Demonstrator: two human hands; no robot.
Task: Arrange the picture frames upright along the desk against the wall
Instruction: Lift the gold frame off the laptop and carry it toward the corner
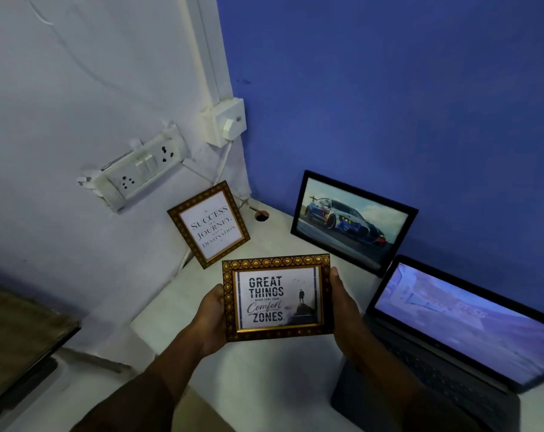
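Head view: left hand (211, 319) and right hand (342, 302) clamp the "Great Things" frame (277, 297) by its left and right edges, above the desk (264, 369).

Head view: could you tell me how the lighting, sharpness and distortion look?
Head view: dim, bluish light; wide-angle bending tilts the walls and the switchboard; text on the held frame is sharp between left hand and right hand; the laptop screen looks washed out.

Glossy embossed gilt frame (277, 297); matt white desk (264, 369).
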